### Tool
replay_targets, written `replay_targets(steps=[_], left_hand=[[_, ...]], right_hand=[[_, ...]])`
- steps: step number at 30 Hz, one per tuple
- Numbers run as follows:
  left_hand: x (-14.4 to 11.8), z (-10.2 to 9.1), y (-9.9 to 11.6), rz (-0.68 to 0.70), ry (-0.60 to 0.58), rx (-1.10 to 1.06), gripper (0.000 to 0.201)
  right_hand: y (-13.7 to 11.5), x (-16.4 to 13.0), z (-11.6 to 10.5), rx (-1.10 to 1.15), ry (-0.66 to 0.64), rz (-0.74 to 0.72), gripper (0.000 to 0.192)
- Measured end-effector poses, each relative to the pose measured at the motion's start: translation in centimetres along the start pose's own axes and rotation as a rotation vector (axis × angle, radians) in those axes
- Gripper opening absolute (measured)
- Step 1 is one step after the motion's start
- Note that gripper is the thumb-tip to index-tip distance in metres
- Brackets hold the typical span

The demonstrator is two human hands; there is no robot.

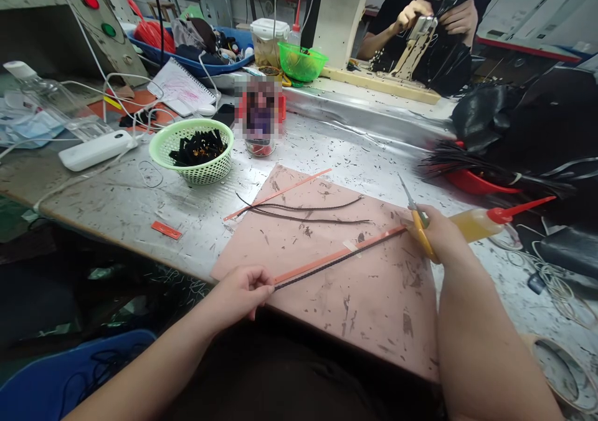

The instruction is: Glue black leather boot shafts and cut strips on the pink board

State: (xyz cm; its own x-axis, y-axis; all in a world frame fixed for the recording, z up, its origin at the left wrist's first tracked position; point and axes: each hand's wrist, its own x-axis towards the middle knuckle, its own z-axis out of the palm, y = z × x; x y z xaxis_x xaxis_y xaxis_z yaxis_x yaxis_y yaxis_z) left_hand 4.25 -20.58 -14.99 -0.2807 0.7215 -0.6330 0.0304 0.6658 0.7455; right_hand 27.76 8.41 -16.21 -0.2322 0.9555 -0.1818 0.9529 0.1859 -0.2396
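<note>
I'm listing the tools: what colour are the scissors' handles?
The scissors' handles are yellow, seen best in the head view.

A braided cord (327, 264) is pinched at its left end by the left hand (250, 289), beside an orange strip (303, 268). Yellow-handled scissors (423, 237) are held in the right hand (446, 233). Two dark cords (322, 222) are laid farther off on the pink mat (317, 318).

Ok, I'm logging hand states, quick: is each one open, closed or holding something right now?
Left hand: closed, pinching one end of the dark braided cord.
Right hand: closed, holding the yellow-handled scissors.
</note>
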Motion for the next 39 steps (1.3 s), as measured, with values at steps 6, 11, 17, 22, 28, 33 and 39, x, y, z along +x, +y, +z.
replay_targets(steps=[6, 11, 17, 22, 28, 33, 39], left_hand=[[0.1, 0.0, -0.3, 0.017, -0.004, 0.000, 0.016], [0.0, 0.0, -0.1, 0.017, 0.006, 0.008, 0.015], [0.1, -0.1, -0.5, 0.035, -0.001, 0.007, 0.013], [0.2, -0.1, -0.6, 0.049, 0.005, 0.001, 0.014], [-0.3, -0.3, -0.1, 0.065, 0.027, -0.058, 0.019], [-1.2, -0.3, -0.8, 0.121, 0.040, -0.264, 0.024], [-2.2, 0.0, -2.1, 0.195, 0.090, -0.386, 0.022]], right_hand=[[0.1, 0.0, 0.1, 0.015, 0.015, -0.002, 0.057], [0.3, 0.1, 0.2, 0.010, 0.024, -0.003, 0.057], [0.2, 0.0, 0.1, 0.006, 0.025, -0.004, 0.057], [0.3, 0.0, 0.1, -0.001, 0.014, 0.006, 0.057], [-0.5, -1.0, 0.4, 0.011, 0.054, 0.000, 0.055], [-1.9, -3.7, -0.4, 0.023, 0.152, 0.004, 0.050], [-3.0, -13.3, -1.3, 0.362, -0.041, -0.199, 0.058]])
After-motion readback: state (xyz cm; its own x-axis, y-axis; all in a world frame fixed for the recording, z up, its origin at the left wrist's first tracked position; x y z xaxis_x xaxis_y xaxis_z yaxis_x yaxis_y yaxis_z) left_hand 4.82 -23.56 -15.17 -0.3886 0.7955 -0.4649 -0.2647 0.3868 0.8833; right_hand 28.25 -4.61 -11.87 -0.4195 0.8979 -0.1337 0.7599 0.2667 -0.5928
